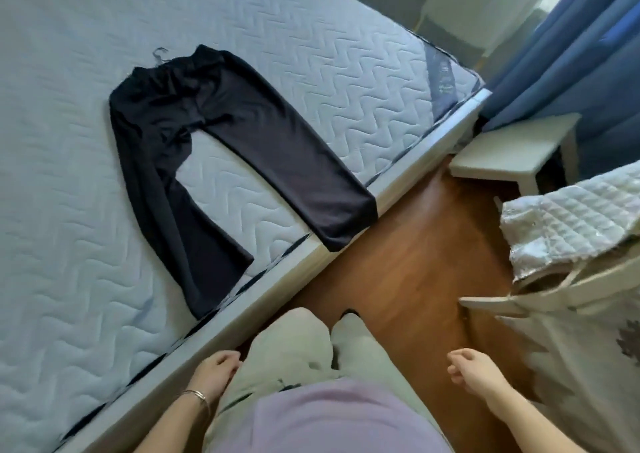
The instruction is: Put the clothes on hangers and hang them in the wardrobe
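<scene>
1. Writing: the dark panel on the corner side of the mattress carries pale print, too blurred to read. No other lettering shows.
2. Counts: one pair of trousers, one hanger hook, one stool, one hamper, one bracelet, two hands.
3. The black trousers lie flat on the quilted grey mattress, waistband away from the person and legs spread apart in a wide V. The fabric is plain, dark and slightly creased near the waist. The cuff of one leg hangs over the mattress edge; the other leg ends just at it.
4. A thin hanger hook pokes out at the waistband.
5. The left hand, with a bracelet on its wrist, hangs near the bed edge, fingers loosely curled, holding nothing.
6. The right hand hangs over the wooden floor, fingers likewise loosely curled and empty.
7. A white stool stands by blue curtains; a pale hamper on the right has white quilted fabric above it.
</scene>
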The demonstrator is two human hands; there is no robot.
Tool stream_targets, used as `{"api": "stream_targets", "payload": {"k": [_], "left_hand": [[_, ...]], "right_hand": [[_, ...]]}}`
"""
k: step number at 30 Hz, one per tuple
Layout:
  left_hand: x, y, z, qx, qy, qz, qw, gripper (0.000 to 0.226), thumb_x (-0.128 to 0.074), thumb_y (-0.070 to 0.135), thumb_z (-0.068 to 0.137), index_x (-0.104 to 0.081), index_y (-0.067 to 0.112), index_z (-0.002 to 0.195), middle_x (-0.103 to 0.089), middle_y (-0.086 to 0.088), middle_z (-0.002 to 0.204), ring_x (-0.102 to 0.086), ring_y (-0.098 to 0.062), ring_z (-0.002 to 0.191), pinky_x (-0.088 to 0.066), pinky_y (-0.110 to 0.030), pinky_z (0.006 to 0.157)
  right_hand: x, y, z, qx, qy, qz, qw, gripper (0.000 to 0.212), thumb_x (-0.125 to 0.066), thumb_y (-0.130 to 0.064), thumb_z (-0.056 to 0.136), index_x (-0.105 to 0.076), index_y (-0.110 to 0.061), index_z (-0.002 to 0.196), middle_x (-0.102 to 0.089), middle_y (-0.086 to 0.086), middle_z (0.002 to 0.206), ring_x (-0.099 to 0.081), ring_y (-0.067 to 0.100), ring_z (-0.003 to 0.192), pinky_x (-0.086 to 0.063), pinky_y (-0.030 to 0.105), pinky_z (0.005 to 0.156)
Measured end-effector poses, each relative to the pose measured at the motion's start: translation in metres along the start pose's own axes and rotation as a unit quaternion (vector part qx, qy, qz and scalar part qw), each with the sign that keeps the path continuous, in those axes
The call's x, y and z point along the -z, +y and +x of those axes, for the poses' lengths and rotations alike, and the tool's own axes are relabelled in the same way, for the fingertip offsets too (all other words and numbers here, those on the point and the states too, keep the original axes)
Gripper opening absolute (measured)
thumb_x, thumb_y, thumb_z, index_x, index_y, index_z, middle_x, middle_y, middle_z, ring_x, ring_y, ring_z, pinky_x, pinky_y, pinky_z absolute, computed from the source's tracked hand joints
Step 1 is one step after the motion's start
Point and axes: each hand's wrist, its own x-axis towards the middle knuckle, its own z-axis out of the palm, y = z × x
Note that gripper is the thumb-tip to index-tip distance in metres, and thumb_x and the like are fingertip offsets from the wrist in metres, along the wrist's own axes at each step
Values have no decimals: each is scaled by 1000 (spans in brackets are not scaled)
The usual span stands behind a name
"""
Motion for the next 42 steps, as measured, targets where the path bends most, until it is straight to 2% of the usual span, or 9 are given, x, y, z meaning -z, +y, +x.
{"api": "stream_targets", "payload": {"k": [2,7,13,16,20,24,27,33,42], "left_hand": [[-6,16,-3,11,-2,-52,999,16,-49,15,93,-61,9,100,-64,-5,87,-59,-22,85,-48,-33,82],[-1,35,4,51,-12,-55,997,15,-44,15,95,-56,11,102,-60,-1,85,-57,-15,78,-43,-23,61],[19,47,46,112,-11,-97,989,19,-44,11,95,-58,0,103,-53,-5,71,-44,-12,56,-40,-48,102],[38,66,79,109,-9,-118,987,20,-43,13,95,-58,1,101,-58,-7,81,-49,-13,62,-49,-41,87],[76,112,113,59,7,-134,989,16,-43,15,95,-59,11,94,-61,-4,84,-57,-19,76,-40,-24,60],[133,175,156,9,13,-104,994,17,-47,20,92,-59,26,81,-65,-4,97,-61,-23,95,-46,-31,86],[178,223,200,-21,40,-54,998,18,-50,22,91,-64,20,103,-65,-4,113,-59,-18,105,-42,-28,92],[247,331,336,-103,123,-13,987,37,-47,16,93,-49,9,129,-52,-9,135,-48,-24,125,-36,-30,104],[267,442,592,-180,253,180,934,57,-24,42,96,-16,17,147,-7,1,159,-3,-15,147,-5,-38,119]], "right_hand": [[14,-41,16,44,-9,-19,999,17,-47,-19,93,-63,-12,95,-65,5,75,-58,17,66,-40,23,55],[11,-123,38,111,-32,-51,992,17,-46,-18,93,-62,-18,88,-66,4,77,-62,20,74,-45,29,66],[-35,-177,41,127,-107,-213,963,18,-49,-18,92,-66,-17,99,-69,0,90,-60,18,88,-42,25,72],[-52,-220,46,115,-132,-297,939,10,-50,-23,90,-60,-26,92,-65,1,111,-54,12,94,-36,20,78],[-62,-305,57,140,-123,-328,926,10,-50,-21,89,-59,-25,88,-63,-2,90,-55,15,84,-40,21,75],[-86,-417,73,185,-133,-321,919,16,-47,-15,91,-62,-17,90,-62,-3,73,-60,19,74,-50,31,78],[-120,-506,87,231,-139,-326,906,18,-46,-16,92,-64,-16,89,-66,2,83,-65,24,87,-51,41,92],[-212,-686,137,331,-111,-366,863,33,-40,-17,92,-56,7,108,-64,23,110,-58,39,106,-47,42,91],[-355,-896,254,502,-55,-305,808,24,-47,-15,91,-66,-20,104,-69,0,99,-63,16,93,-41,13,62]]}}
